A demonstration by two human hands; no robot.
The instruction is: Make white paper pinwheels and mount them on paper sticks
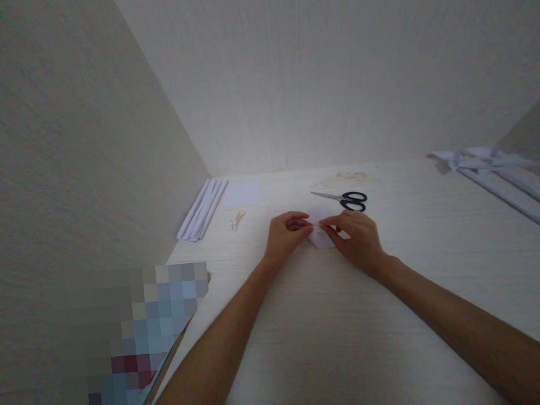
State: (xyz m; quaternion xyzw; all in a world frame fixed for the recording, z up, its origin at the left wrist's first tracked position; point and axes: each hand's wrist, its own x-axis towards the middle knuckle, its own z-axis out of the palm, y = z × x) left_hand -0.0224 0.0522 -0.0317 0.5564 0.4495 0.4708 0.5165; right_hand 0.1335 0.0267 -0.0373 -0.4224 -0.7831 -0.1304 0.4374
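Note:
A small sheet of white paper (324,240) lies on the table between my two hands, its edges partly covered by my fingers. My left hand (287,231) is closed at the paper's left side, thumb and fingertips pinching near its middle. Close by, my right hand (355,236) pinches with thumb and forefinger over the paper's centre. A thin, short sliver shows between the fingertips of both hands, too small to name. Just beyond the right hand lie scissors (345,199) with black handles, blades pointing left.
White rolled paper sticks (203,209) lie at the left, beside a square paper sheet (241,193) and several toothpick-like pieces (238,220). Two paper pinwheels (486,159) on sticks rest at the right. Light brown bits (350,175) lie near the back wall. A pixelated area (167,325) covers the left edge.

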